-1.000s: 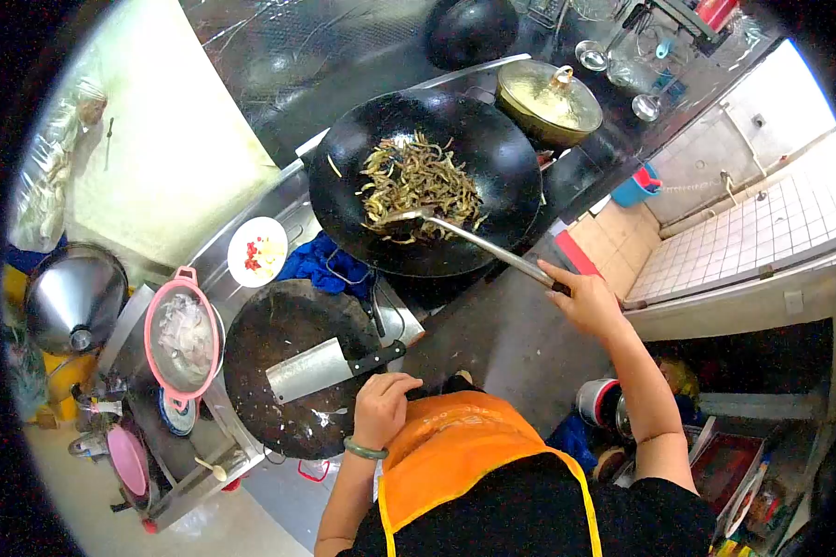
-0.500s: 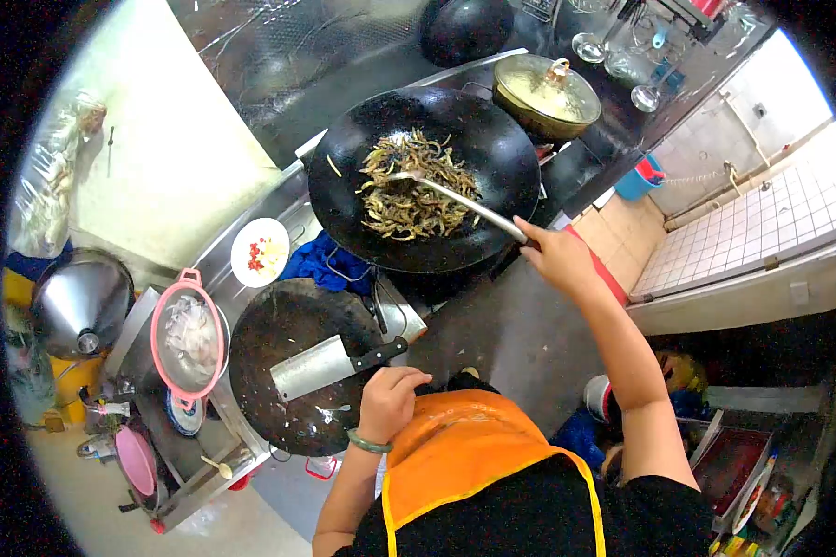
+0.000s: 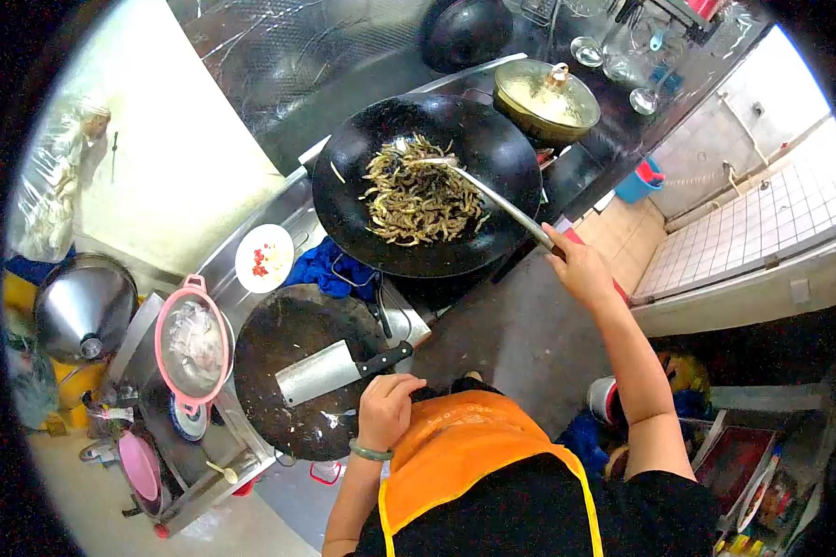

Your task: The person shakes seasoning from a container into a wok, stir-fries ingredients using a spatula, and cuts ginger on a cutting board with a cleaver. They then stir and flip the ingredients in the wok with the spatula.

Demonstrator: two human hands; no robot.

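Observation:
My right hand is closed round the handle end of a long metal spatula. The spatula's blade rests in brown, strip-like food in a large black wok. My left hand is loosely curled in front of the orange apron, wearing a green bangle, and what its fingers hold, if anything, is hidden. Beside it a cleaver with a black handle lies on a round dark chopping board. A white plate with red and pale pieces is left of the wok.
A lidded pot stands behind the wok at the right. A pink-rimmed basket with pale food is left of the board. A blue cloth lies between board and wok. Ladles hang at the back right.
The spatula's blade has moved up from the lower left of the food to its upper right. My right hand has moved with it, while my left hand stays near the cleaver handle.

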